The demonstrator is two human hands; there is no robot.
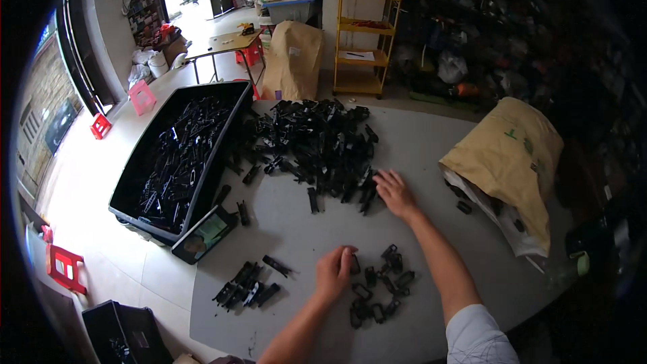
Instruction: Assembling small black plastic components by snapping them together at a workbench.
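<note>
My left hand (333,274) is closed, fingers curled, just left of a loose group of small black ring-shaped plastic parts (362,292). What it holds, if anything, is hidden. My right hand (396,193) reaches forward with fingers apart, its fingertips at the right edge of a big heap of long black plastic parts (317,138). Whether they touch a part there I cannot tell. Left of my left hand lies a small cluster of black clip-like pieces (246,288) on the grey table (290,323).
A black crate (121,182) full of black parts stands at the left, a phone (204,234) with a lit screen leaning by it. An open paper sack (509,155) lies on the right. Beyond are a yellow shelf rack (364,25) and a tall paper sack (292,61).
</note>
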